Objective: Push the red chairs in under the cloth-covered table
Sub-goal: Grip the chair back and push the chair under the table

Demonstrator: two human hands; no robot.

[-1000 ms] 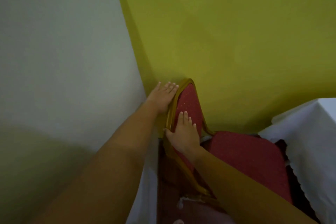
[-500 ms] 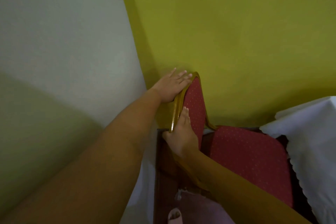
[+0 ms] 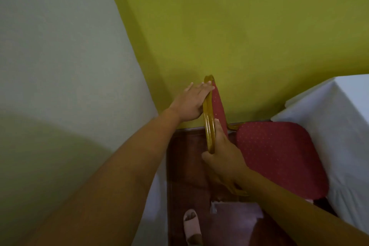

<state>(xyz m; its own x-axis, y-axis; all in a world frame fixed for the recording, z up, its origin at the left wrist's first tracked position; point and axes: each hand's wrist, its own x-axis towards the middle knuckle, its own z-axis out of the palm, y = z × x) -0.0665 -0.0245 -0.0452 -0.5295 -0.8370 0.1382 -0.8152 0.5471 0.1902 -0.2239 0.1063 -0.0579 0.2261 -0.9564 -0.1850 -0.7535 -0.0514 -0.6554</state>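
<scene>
A red chair with a dotted seat (image 3: 279, 158) and a gold frame stands close to the yellow wall. Its backrest (image 3: 209, 118) is seen edge-on, with red padding facing the seat. My left hand (image 3: 191, 102) lies flat against the back of the backrest near its top, fingers straight. My right hand (image 3: 223, 156) grips the lower near edge of the backrest, thumb behind the frame. The white cloth-covered table (image 3: 339, 126) is at the right, and the seat's far edge reaches the hanging cloth.
A yellow wall (image 3: 239, 26) runs behind the chair and a pale wall (image 3: 60, 46) is at the left. The floor (image 3: 185, 166) is dark red-brown wood. My sandalled foot (image 3: 192, 225) is at the bottom.
The chair has slid right toward the table, and its backrest now shows edge-on. Both hands have stayed on the backrest. My view has tilted down, showing my foot.
</scene>
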